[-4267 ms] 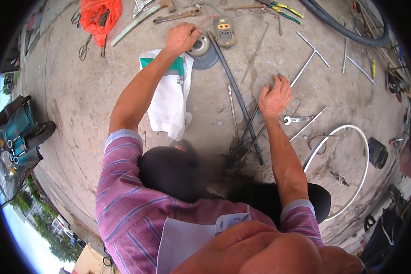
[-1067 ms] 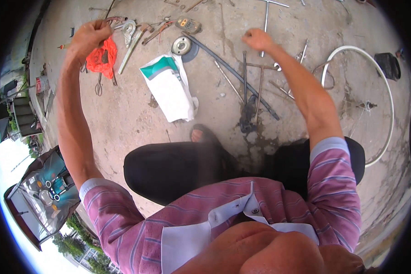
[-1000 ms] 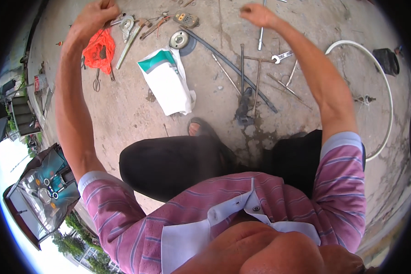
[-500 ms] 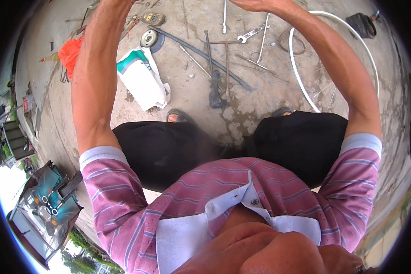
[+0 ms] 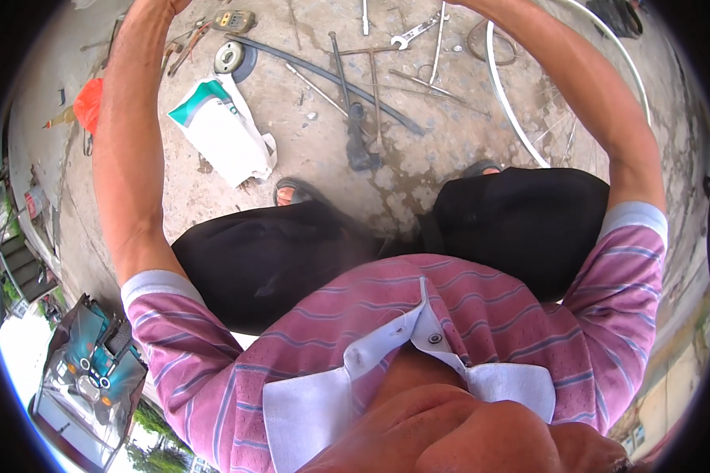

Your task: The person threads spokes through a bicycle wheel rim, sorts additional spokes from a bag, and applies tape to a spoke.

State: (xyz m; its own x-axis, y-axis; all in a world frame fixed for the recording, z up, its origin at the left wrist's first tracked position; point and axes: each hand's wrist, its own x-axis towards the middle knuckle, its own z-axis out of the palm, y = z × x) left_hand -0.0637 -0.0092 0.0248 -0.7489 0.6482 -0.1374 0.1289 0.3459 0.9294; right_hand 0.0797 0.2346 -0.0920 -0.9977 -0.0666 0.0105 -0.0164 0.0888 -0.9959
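Observation:
My left hand [image 5: 171, 5] is raised to the top edge, its fingers cut off, above the tools lying at the left. My right hand [image 5: 457, 2] is also cropped at the top edge, near a long steel rod [image 5: 438, 49] and an open-end wrench [image 5: 409, 38]. What either hand holds is hidden. Below them on the concrete lie a white and teal bag [image 5: 222, 138], a metal disc [image 5: 229, 57], a yellow meter [image 5: 233, 21], a long dark bar [image 5: 292, 64] and several thin rods. An orange plastic bag [image 5: 88, 102] is partly behind my left forearm.
A white wheel rim [image 5: 510, 112] lies to the right, with a dark container [image 5: 614, 17] beyond it. A dark tool [image 5: 361, 150] rests before my feet [image 5: 286, 195]. A teal vehicle [image 5: 89, 355] stands at the lower left.
Since the earlier frames, both arms have stretched farther forward and up, carrying my hands largely out of the top of the picture. The floor items appear shifted higher and leftward as my view moves.

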